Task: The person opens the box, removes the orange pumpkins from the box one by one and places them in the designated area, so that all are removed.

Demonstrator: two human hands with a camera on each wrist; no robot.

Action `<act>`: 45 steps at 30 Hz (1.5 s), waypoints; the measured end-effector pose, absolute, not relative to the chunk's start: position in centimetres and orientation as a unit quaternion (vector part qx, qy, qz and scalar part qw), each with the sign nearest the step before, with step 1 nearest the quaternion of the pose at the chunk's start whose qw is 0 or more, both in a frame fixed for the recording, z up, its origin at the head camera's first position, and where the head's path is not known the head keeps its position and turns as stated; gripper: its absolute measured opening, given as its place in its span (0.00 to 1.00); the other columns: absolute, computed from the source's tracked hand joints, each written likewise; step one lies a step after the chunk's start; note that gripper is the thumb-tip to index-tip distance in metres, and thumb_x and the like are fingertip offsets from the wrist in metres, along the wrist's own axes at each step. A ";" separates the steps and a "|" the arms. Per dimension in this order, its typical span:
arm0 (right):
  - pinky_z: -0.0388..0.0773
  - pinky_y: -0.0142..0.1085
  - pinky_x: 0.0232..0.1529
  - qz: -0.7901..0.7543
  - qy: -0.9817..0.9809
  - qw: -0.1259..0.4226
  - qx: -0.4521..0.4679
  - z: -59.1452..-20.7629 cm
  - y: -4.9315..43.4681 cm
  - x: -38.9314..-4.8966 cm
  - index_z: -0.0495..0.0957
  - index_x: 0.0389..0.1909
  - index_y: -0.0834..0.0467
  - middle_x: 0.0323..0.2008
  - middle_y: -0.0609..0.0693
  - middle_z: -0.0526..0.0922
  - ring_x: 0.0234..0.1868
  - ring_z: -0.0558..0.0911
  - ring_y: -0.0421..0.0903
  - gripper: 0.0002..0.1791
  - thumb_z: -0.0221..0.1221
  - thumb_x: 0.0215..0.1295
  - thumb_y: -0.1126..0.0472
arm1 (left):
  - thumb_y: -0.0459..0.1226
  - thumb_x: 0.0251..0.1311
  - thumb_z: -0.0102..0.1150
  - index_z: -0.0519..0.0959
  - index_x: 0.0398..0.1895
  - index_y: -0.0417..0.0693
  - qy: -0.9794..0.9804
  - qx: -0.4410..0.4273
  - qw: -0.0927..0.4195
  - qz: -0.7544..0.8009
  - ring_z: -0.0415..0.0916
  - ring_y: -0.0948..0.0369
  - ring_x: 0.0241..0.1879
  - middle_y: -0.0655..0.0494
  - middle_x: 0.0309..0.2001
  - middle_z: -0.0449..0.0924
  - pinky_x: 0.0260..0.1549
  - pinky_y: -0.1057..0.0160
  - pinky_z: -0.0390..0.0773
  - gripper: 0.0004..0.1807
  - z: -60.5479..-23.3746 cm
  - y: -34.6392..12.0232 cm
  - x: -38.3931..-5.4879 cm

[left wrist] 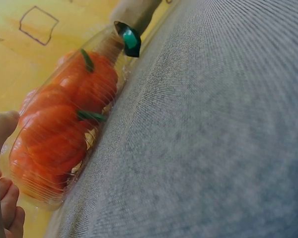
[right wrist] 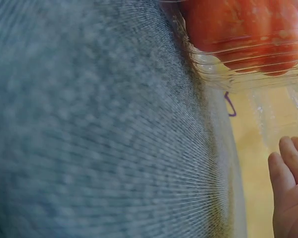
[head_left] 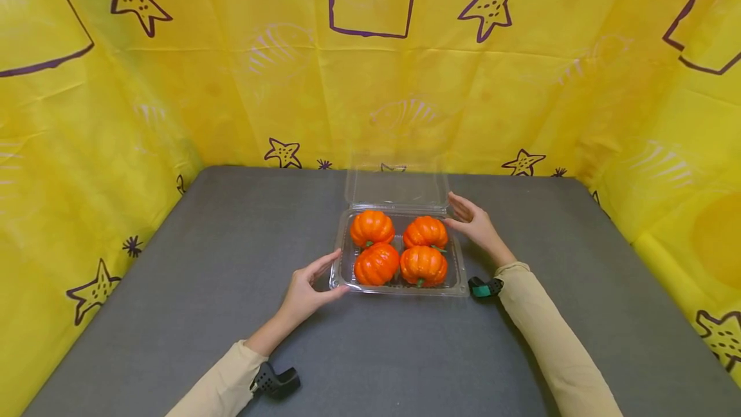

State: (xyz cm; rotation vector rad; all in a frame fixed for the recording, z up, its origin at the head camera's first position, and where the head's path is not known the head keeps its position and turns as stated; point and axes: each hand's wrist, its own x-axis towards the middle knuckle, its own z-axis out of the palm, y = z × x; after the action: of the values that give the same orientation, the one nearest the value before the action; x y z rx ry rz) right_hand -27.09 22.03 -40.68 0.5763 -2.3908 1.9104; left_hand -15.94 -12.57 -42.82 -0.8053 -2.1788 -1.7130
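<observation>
The box (head_left: 399, 291) is sitting mid-frame, long axis running left to right, its clear lid (head_left: 399, 188) standing open toward the top. Four pumpkins (head_left: 424, 264) are resting inside, the lower-right one pointing its stem (head_left: 419, 282) at the bottom edge. The left hand (head_left: 303, 288) is spreading thumb and fingers wide at the lower-left corner; the right hand (head_left: 475, 222) is spreading its own by the upper-right, contact I can't tell. From low down, the left wrist view is revealing ridged side walls.
</observation>
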 end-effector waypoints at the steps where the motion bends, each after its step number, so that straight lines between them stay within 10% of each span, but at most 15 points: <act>1: 0.53 0.47 0.59 0.615 -0.766 0.013 0.186 -40.7 22.0 -27.1 0.53 0.60 0.78 0.61 0.72 0.54 0.62 0.56 0.61 0.33 0.55 0.54 0.79 | 0.21 0.35 0.68 0.69 0.50 0.24 -0.749 -0.277 0.128 -0.588 0.68 0.44 0.51 0.31 0.49 0.70 0.51 0.68 0.65 0.32 -42.8 -12.6 -15.9; 26: 0.61 0.37 0.56 0.644 -0.753 0.014 0.139 -44.3 22.9 -27.7 0.59 0.61 0.69 0.61 0.64 0.61 0.61 0.61 0.55 0.29 0.56 0.61 0.65 | 0.21 0.35 0.69 0.69 0.49 0.23 -0.753 -0.285 0.139 -0.577 0.68 0.43 0.50 0.31 0.48 0.71 0.50 0.67 0.65 0.32 -42.6 -12.7 -15.7; 45: 0.60 0.35 0.57 0.568 -0.757 0.116 0.303 -35.0 23.1 -24.1 0.58 0.61 0.71 0.61 0.62 0.61 0.61 0.61 0.52 0.36 0.59 0.49 0.80 | 0.23 0.29 0.72 0.73 0.46 0.24 -0.768 -0.307 0.194 -0.528 0.71 0.43 0.47 0.33 0.47 0.73 0.51 0.68 0.65 0.32 -42.6 -12.6 -15.6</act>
State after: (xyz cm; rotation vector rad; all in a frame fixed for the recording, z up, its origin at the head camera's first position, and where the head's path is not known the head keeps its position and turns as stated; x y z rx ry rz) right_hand -24.11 23.15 -34.99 0.8860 -2.2161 1.6634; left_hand -15.65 -12.58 -42.57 -0.8605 -2.1531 -1.4798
